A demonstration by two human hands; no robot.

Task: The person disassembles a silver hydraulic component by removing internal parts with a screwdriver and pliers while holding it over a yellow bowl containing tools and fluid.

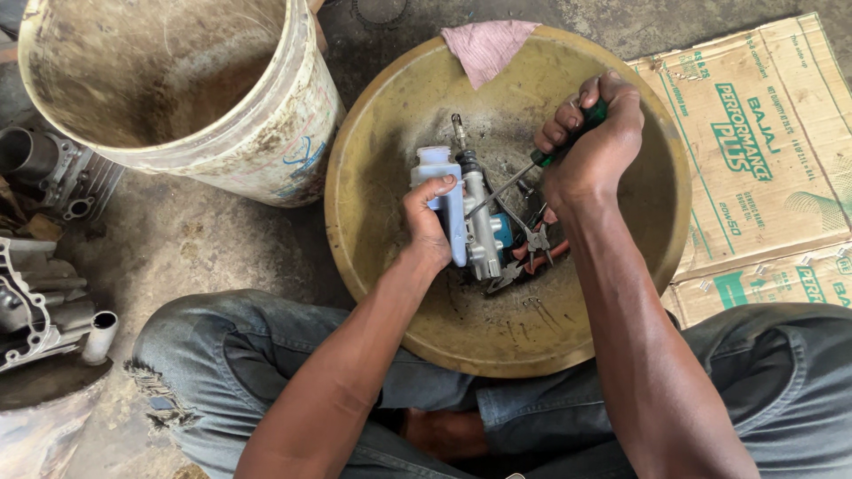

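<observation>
My left hand grips a small metal cylinder part with a pale blue plastic reservoir, held upright inside a wide yellowish basin. My right hand is closed around the green handle of a screwdriver. The screwdriver's shaft slants down left, its tip against the side of the metal part. Red-handled pliers lie in the basin beside the part, under the screwdriver.
A pink rag hangs over the basin's far rim. A dirty white bucket stands at the left. Engine parts lie on the concrete floor at far left. Flattened cardboard lies to the right. My knees in jeans flank the basin.
</observation>
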